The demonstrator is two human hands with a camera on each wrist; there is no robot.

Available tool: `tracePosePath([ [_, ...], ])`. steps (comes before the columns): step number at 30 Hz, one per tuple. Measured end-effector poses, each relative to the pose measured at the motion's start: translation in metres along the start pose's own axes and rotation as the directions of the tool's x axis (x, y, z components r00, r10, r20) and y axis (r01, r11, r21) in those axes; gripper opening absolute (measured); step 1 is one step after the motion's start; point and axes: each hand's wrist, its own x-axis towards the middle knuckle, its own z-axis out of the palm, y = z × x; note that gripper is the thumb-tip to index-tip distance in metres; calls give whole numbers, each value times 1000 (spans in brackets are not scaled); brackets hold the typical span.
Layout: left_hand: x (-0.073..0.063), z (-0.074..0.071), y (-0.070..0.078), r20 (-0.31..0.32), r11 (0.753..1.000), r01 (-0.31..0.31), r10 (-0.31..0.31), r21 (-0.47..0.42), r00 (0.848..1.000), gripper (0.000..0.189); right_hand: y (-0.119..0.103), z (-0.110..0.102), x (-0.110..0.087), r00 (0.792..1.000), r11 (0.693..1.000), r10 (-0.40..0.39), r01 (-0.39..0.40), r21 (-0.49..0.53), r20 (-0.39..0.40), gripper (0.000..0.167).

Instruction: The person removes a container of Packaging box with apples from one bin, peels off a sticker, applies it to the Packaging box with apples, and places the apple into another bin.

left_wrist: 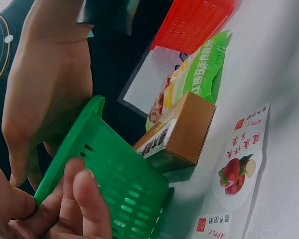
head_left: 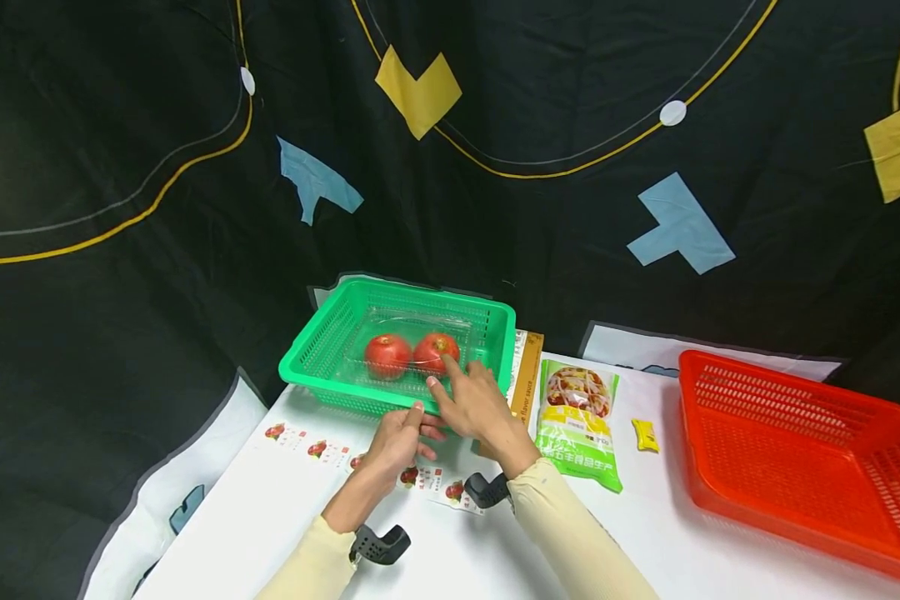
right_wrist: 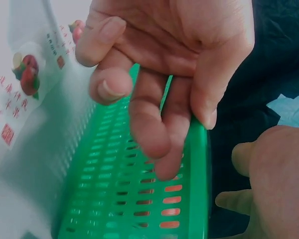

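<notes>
A green plastic basket [head_left: 315,385] stands on the table with a clear plastic box [head_left: 458,327] inside it. Two red apples [head_left: 387,357] show through the box. My left hand [head_left: 392,443] grips the basket's near rim: in the right wrist view its thumb [right_wrist: 208,107] lies on the rim and its other fingers hang along the slotted outer wall. My right hand [head_left: 474,402] is over the near right part of the basket, fingers loosely spread, with a fingertip overlapping the right apple in the head view. Nothing sits between its fingers.
Right of the basket lie a brown box [left_wrist: 192,129], a green-and-yellow food bag [head_left: 579,417] and a small yellow packet [head_left: 645,435]. A red basket [head_left: 795,467] stands at the far right. Apple-printed labels [head_left: 317,450] line the table before the green basket. A black curtain [head_left: 495,233] hangs behind.
</notes>
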Motion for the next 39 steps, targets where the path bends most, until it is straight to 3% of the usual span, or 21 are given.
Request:
tracePosePath([
  [6,1,-2,-2,23,999,14,-14,-37,1000,49,-4,1,5,1000,994,22,-24,111,19,64],
  [14,2,-4,-5,59,998,21,-18,-61,998,52,-5,2,16,995,958,101,-93,270,-16,69],
  [27,-7,-3,9,56,997,36,-32,-72,998,51,-3,6,29,983,931,183,-169,323,-12,67],
  [39,1,-6,-3,88,995,38,-30,-94,996,51,0,6,36,965,890,263,-248,383,13,64],
])
